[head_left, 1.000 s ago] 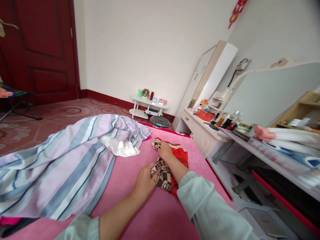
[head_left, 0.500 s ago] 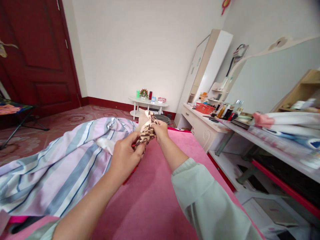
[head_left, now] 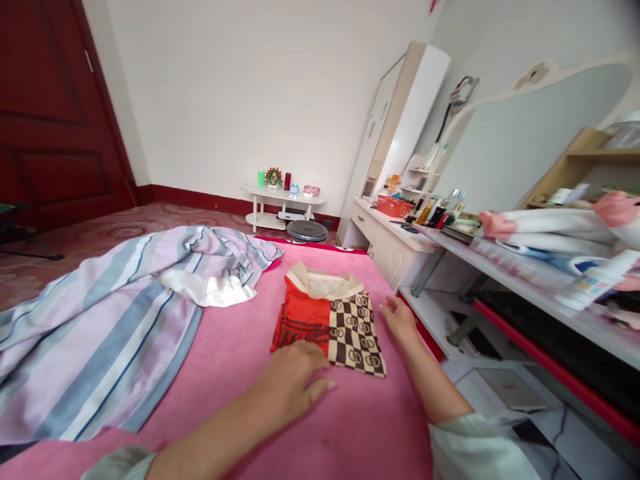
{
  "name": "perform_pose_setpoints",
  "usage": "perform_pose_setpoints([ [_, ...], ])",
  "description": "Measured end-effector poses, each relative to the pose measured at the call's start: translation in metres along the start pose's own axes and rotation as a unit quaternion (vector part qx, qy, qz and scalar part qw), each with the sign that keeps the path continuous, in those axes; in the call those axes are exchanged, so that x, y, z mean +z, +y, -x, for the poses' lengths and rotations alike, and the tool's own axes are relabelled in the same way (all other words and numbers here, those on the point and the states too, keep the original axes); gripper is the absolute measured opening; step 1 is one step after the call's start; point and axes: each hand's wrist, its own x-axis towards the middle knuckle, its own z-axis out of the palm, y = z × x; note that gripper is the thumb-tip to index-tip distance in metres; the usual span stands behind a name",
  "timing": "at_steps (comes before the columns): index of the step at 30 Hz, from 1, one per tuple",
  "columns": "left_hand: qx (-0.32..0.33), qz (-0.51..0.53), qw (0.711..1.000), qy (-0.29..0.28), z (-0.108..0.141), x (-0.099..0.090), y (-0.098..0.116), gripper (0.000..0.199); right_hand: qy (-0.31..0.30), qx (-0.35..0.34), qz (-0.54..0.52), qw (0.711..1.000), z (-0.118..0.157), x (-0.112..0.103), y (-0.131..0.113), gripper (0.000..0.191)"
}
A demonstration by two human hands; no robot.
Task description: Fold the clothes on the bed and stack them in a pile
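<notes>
A folded shirt (head_left: 345, 320), half red with dark lettering and half brown-and-cream checks, lies flat on the pink bed cover (head_left: 240, 360). Its cream collar points to the far side. My left hand (head_left: 295, 380) rests at the shirt's near edge, thumb spread and fingertips partly over the red half. Just off the shirt's right edge, my right hand (head_left: 400, 320) is open with its fingers apart, holding nothing. A striped quilt (head_left: 125, 320) in lilac, grey and white is bunched on the left, with a white patch of cloth (head_left: 215, 290) at its edge.
To the right stand a white dressing table (head_left: 385, 230) with bottles and a red basket (head_left: 394, 205), and a glass-topped desk (head_left: 525, 273) holding a plush item. Beyond the bed are a low white table (head_left: 280, 197) and a round dark object (head_left: 307, 230).
The bunched shirt that both hands gripped above the bed now lies folded flat on the cover. Both hands have let go; the right moved to its right side, the left to its near edge.
</notes>
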Motion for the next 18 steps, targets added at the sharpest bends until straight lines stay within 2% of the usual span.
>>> perform_pose_setpoints([
  [3, -0.040, -0.054, 0.998, 0.010, 0.010, -0.013, -0.024, 0.020, 0.002, -0.064, 0.022, 0.998, 0.018, 0.003, -0.006, 0.040],
  [5, -0.057, -0.074, 0.995, 0.046, 0.012, -0.020, -0.038, 0.022, -0.024, -0.125, 0.027, 0.991, 0.031, 0.011, -0.021, 0.030],
  [8, -0.036, -0.086, 0.993, 0.076, 0.012, -0.021, -0.051, 0.029, -0.092, -0.213, 0.025, 0.972, 0.045, 0.028, -0.048, 0.022],
  [11, -0.011, -0.084, 0.995, 0.056, 0.011, -0.014, -0.054, 0.026, -0.142, -0.263, 0.018, 0.954, 0.044, 0.050, -0.073, 0.024],
  [15, -0.011, -0.075, 0.996, 0.053, 0.012, -0.009, -0.053, 0.024, -0.167, -0.261, -0.027, 0.950, 0.024, 0.091, -0.101, 0.032],
  [18, -0.023, -0.062, 0.995, 0.073, 0.014, -0.013, -0.058, 0.026, -0.218, -0.196, -0.064, 0.954, 0.010, 0.125, -0.117, 0.041],
])
